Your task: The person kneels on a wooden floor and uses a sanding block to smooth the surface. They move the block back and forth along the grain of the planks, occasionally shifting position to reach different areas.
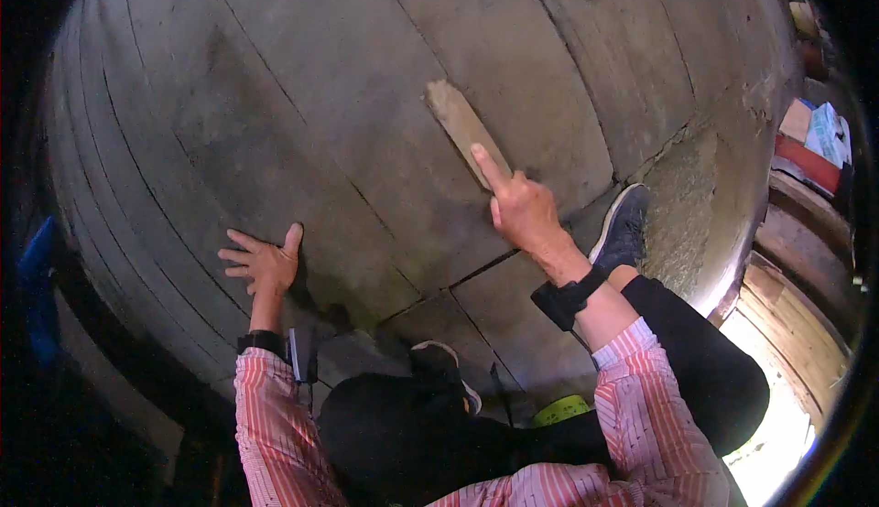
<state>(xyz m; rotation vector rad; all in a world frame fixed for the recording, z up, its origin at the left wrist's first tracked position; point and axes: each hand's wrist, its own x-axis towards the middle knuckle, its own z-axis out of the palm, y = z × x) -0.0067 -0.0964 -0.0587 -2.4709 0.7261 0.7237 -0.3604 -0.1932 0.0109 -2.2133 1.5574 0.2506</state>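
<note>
My right hand [528, 212] is closed around the near end of a long, narrow trowel [461, 124], with the index finger stretched along its back. The trowel looks grey-tan and caked, and its far end is rough. It lies flat against the smooth grey cement floor [366, 77], pointing away and to the left. Well to the left, my left hand [265, 263] is spread open with its palm down on the same floor and holds nothing. Dark bands with small boxes sit on both wrists.
Long seams run across the floor. On the right, by my dark shoe [623, 223], lies a rougher, wet-looking cement patch [682, 210]. Boards [792, 329] and a red object [808, 167] line the right edge. Something blue [38, 292] hangs at the far left. A yellow-green object [560, 410] is between my legs.
</note>
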